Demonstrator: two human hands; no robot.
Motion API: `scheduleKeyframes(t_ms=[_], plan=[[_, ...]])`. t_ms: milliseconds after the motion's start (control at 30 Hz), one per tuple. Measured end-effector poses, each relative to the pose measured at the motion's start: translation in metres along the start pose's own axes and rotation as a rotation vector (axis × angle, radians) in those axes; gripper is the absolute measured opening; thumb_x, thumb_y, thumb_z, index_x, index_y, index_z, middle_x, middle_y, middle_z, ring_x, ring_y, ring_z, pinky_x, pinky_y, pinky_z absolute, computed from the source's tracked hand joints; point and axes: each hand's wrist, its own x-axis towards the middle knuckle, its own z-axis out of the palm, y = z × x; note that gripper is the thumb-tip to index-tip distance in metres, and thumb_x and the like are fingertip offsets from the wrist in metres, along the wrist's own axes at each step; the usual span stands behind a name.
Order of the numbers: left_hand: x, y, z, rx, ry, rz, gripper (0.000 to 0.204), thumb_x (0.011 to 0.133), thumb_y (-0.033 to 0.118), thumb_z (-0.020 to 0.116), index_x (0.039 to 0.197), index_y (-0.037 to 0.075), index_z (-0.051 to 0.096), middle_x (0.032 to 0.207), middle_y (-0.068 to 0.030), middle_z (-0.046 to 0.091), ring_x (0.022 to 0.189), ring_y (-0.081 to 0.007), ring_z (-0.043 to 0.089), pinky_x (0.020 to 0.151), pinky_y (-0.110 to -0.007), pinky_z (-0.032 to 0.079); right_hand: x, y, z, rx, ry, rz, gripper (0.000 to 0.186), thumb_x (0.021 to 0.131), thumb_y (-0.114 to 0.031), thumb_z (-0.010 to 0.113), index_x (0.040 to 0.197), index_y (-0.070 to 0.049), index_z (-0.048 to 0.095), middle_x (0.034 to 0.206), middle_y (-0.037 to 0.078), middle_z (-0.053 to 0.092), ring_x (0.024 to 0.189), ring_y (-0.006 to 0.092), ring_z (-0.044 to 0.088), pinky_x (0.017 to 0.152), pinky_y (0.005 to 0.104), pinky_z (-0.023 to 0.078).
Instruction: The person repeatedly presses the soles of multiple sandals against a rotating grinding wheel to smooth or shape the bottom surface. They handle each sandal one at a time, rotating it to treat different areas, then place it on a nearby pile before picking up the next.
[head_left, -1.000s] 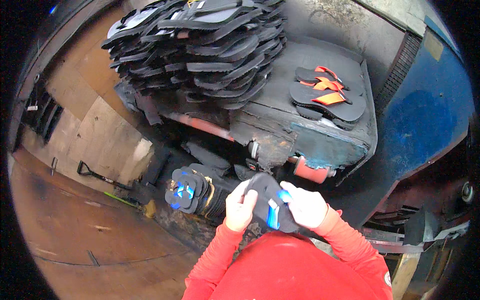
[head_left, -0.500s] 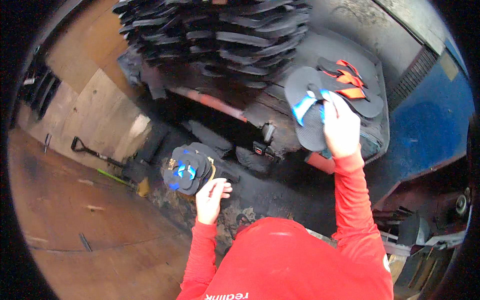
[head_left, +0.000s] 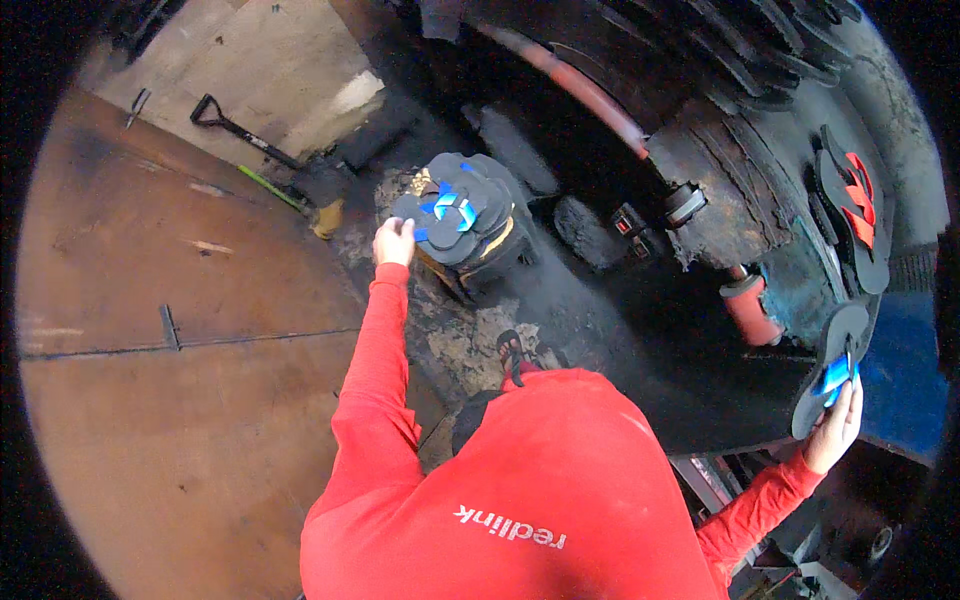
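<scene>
Red sleeves (head_left: pixel 372 375) reached wide, our hands were well apart, our right hand (head_left: pixel 838 428) was clamped on a blue-strapped sandal (head_left: pixel 834 377) at lower right, our left hand (head_left: pixel 393 242) was at the pile's (head_left: pixel 482 203) edge, upper centre, its grip we couldn't tell, orange-strapped sandals (head_left: pixel 859 207) lay upper right.

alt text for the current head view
A person in red holds a blue-strapped flip-flop in the right hand, the left hand at the edge of a stack of similar flip-flops. Orange-strapped flip-flops lie at right.
</scene>
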Motion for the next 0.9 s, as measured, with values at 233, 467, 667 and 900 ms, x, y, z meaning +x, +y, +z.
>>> scheduleKeyframes(t_ms=[233, 467, 667, 900], plan=[[0.043, 0.099, 0.051, 0.249, -0.235, 0.379, 0.062, 0.083, 0.038, 0.074, 0.14, 0.023, 0.053, 0.15, -0.0181, 0.041, 0.14, -0.0394, 0.034, 0.112, -0.051, 0.034, -0.025, -0.01, -0.014, -0.132, -0.064, 0.15, 0.035, 0.103, -0.016, 0.052, 0.133, 0.002, 0.056, 0.12, 0.004, 0.062, 0.101, 0.0094, 0.057, 0.088, 0.0237, 0.044], [0.069, 0.14, 0.035, 0.549, -0.479, 0.482, 0.055, 0.076, 0.023, 0.082, 0.125, 0.017, 0.057, 0.155, -0.0153, 0.034, 0.144, -0.0386, 0.03, 0.114, -0.055, 0.031, -0.061, 0.006, 0.005, 0.102, -0.044, 0.067, 0.031, 0.094, -0.016, 0.049, 0.12, 0.0, 0.057, 0.113, 0.006, 0.059, 0.101, 0.0122, 0.055, 0.09, 0.0263, 0.042], [0.056, 0.156, -0.017, -0.182, -0.852, 0.562, 0.038, 0.083, 0.017, 0.078, 0.11, 0.001, 0.057, 0.1, -0.0072, 0.064, 0.096, -0.0169, 0.06, 0.087, -0.032, 0.049, -0.105, 0.045, 0.039, 0.252, -0.275, 0.152, 0.024, 0.092, -0.016, 0.051, 0.105, 0.003, 0.059, 0.08, 0.014, 0.062, 0.064, 0.0189, 0.058, 0.057, 0.0315, 0.046], [-0.122, 0.237, 0.019, -0.51, -1.395, 0.394, 0.041, 0.094, 0.018, 0.068, 0.129, -0.003, 0.061, 0.114, -0.0037, 0.068, 0.101, -0.0094, 0.06, 0.091, -0.027, 0.048, -0.133, 0.136, 0.098, 0.24, -0.403, 0.332, 0.029, 0.092, -0.015, 0.048, 0.106, 0.007, 0.063, 0.076, 0.012, 0.063, 0.064, 0.0191, 0.059, 0.062, 0.0275, 0.046]])
